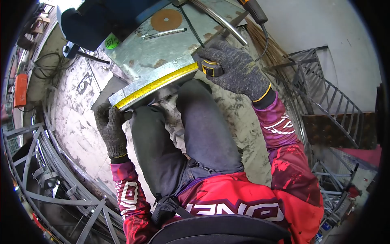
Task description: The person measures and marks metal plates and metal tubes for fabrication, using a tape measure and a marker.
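A yellow measuring tape (pixel 156 86) is drawn out along a grey metal piece (pixel 142 78) that lies across above my knees. My right hand (pixel 235 71), in a dark knit glove, is closed round the black and yellow tape case (pixel 212 68) at the piece's right end. At the left end, my left hand (pixel 110 128), also gloved, has its fingers bent against the corner of the metal piece, where the tape's end lies. The undersides of the left fingers are hidden.
Ahead is a metal table (pixel 140 53) with a brown disc (pixel 166 20), a marker (pixel 165 33) and a green round item (pixel 111 41). A power tool (pixel 254 11) with a cable is at its right. Metal frames (pixel 325 93) stand right; metal strips (pixel 65 175) lie left.
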The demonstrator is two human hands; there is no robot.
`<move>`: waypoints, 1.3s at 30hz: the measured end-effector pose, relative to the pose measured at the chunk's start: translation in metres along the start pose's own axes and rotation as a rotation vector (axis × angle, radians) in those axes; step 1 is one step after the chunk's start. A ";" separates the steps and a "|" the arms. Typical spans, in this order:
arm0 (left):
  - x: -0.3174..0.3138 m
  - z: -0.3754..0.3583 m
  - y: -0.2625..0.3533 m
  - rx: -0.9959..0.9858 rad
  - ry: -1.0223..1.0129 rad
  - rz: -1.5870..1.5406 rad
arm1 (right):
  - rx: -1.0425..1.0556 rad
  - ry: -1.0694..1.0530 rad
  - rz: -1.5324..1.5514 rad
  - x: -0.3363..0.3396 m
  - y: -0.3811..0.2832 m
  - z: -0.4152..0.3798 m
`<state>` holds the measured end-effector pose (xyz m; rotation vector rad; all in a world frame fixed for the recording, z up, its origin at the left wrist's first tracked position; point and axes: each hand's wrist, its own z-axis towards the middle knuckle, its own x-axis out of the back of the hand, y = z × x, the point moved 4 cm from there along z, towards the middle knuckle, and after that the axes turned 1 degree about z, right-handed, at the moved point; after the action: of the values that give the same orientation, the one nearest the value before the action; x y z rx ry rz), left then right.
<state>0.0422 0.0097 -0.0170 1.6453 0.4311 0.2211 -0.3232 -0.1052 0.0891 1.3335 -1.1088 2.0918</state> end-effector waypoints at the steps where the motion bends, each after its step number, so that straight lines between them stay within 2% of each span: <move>1: 0.001 0.001 0.001 -0.015 -0.014 0.002 | -0.004 -0.004 0.001 -0.001 0.000 -0.001; 7: -0.001 0.000 0.005 -0.025 -0.044 0.040 | 0.020 0.001 -0.036 0.001 0.000 0.002; 10: -0.004 -0.001 0.007 -0.037 -0.056 0.011 | -0.024 -0.077 0.038 0.001 0.003 0.006; 13: -0.009 -0.003 0.008 0.057 -0.009 0.015 | 0.020 -0.102 0.151 0.003 0.008 0.008; 19: -0.014 -0.005 0.003 -0.048 0.019 -0.038 | 0.114 -0.052 0.098 -0.004 0.013 0.014; 22: -0.004 -0.002 -0.002 -0.042 0.029 -0.005 | 0.041 -0.052 0.259 -0.007 0.017 0.019; 24: -0.001 0.002 -0.002 0.011 -0.003 0.002 | 0.024 -0.145 0.317 -0.007 0.018 0.022; 31: 0.000 0.003 -0.002 0.056 -0.069 0.003 | 0.053 -0.161 0.266 -0.008 0.021 0.023; 35: -0.006 0.000 -0.003 0.051 0.013 -0.053 | 0.028 -0.180 0.284 -0.010 0.022 0.025; 39: -0.011 -0.003 -0.004 0.071 0.039 -0.120 | 0.102 -0.123 0.233 -0.008 0.019 0.024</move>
<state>0.0303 0.0088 -0.0197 1.6808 0.5712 0.1500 -0.3196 -0.1350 0.0791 1.4585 -1.2775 2.2854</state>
